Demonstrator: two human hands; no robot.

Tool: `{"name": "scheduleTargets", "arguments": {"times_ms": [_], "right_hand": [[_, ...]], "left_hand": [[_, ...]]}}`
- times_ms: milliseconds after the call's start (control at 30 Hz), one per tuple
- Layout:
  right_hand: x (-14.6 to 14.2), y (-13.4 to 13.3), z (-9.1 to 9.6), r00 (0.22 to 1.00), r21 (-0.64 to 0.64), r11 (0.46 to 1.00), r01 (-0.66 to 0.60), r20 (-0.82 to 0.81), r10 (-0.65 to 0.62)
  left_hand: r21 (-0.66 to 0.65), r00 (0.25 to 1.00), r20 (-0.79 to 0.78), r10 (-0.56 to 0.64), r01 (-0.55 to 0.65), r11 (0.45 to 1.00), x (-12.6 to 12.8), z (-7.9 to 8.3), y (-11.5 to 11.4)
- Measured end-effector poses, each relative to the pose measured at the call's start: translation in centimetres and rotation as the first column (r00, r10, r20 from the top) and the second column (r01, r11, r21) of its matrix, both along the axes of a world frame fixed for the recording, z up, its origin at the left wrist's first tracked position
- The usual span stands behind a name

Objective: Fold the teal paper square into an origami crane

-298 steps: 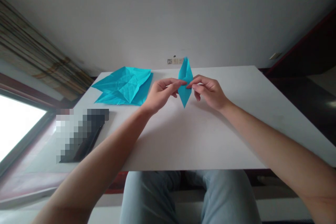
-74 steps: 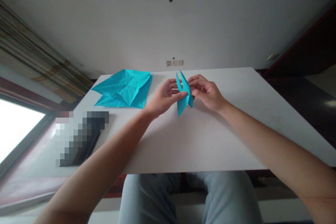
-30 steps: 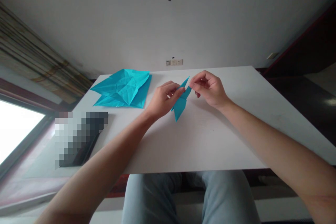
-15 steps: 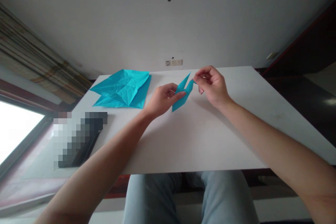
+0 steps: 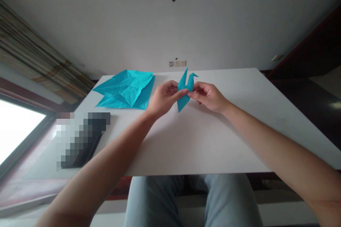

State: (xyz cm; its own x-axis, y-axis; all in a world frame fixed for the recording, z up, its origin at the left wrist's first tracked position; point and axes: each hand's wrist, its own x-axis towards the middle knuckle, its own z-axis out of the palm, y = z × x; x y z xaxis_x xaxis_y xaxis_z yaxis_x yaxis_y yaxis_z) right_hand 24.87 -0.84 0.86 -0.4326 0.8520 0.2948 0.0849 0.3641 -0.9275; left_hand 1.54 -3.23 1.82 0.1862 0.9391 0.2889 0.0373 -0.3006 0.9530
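Observation:
A blue origami crane (image 5: 182, 103) is held above the white table, between both hands. Its pointed tail rises on the left, and its neck, with the head bent over to the right, stands on the right. My left hand (image 5: 166, 97) pinches the left side of the body, thumb on the near face. From the right, my right hand (image 5: 209, 95) grips the body below the neck, its thumb close to the left thumb. The fingers behind the paper are partly hidden.
Creased blue paper (image 5: 128, 87) lies on more blue sheets at the table's back left. A dark, pixelated object (image 5: 82, 142) sits at the left edge. The white table (image 5: 202, 149) ends just above the person's knees; a wall with sockets (image 5: 177, 64) stands behind.
My right hand has let go of the crane's head tip and moved down and left to its body. The bent head now shows, and the crane has turned more upright.

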Motion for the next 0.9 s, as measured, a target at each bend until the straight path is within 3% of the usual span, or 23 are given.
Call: {"name": "scheduleTargets", "arguments": {"times_ms": [167,333,433,533,633,767,900], "right_hand": [[0.4,0.6,-0.2,0.998,0.025,0.998,0.058,-0.033,-0.057],[1.4,2.1,-0.3,0.976,0.014,0.984,0.178,-0.128,-0.175],[2.4,3.2,-0.4,0.958,-0.037,0.977,0.209,-0.194,-0.212],[4.1,4.5,-0.7,0.916,-0.095,0.942,0.323,-0.219,-0.336],[7.0,6.1,-1.0,0.817,-0.102,0.848,0.52,-0.229,-0.529],[11.9,7.8,-1.5,0.682,0.016,0.688,0.725,-0.157,-0.715],[15.6,8.3,-2.2,0.471,0.171,0.479,0.861,0.085,-0.878]], "left_hand": [[-0.027,0.998,0.064,0.015,-0.013,1.0,-0.2,0.0,0.4],[0.042,0.987,-0.006,0.163,-0.163,0.986,-1.0,0.1,1.3],[0.035,0.984,-0.037,0.174,-0.173,0.984,-1.2,-0.1,1.5],[0.025,0.984,-0.061,0.169,-0.168,0.986,-1.1,-0.2,1.5],[0.027,0.981,-0.1,0.164,-0.162,0.986,-1.0,-0.2,1.3],[0.04,0.967,-0.188,0.173,-0.169,0.985,-1.1,0.1,0.9],[0.052,0.951,-0.258,0.168,-0.16,0.986,-1.1,0.1,0.7]]}}
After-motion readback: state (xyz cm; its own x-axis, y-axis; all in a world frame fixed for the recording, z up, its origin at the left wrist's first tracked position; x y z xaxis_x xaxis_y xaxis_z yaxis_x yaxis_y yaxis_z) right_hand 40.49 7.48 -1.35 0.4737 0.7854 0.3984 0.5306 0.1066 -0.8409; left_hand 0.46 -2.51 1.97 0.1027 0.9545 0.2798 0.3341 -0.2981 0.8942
